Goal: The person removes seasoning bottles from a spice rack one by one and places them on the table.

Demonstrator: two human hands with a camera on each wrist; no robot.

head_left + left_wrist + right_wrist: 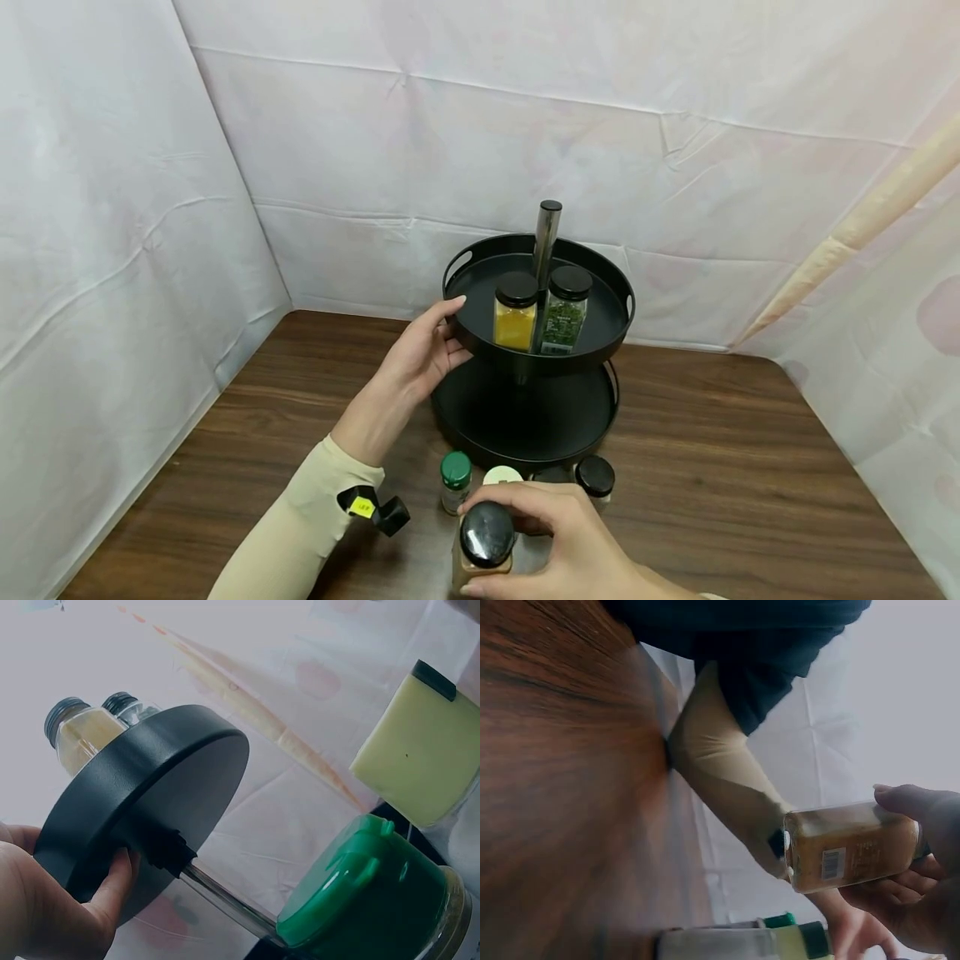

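My left hand (416,354) grips the left rim of the upper tray (517,362) of a black two-tier stand, thumb over the edge and fingers underneath. On that tray, in front of the metal post (546,237), stand a jar of yellow powder (515,327) and a jar of green dried herbs (562,323), both black-capped. My right hand (573,542) holds a clear spice jar (855,851) of brown powder between thumb and fingers. Its black cap shows from above in the head view; in the right wrist view its label side shows, raised off the table.
Before the lower tray (517,425) stand a green-capped jar (455,472), a pale-lidded one (501,475) and a black-capped one (596,477); my right hand partly hides others. The wooden table (720,467) meets white cloth walls (420,150) behind and at the sides.
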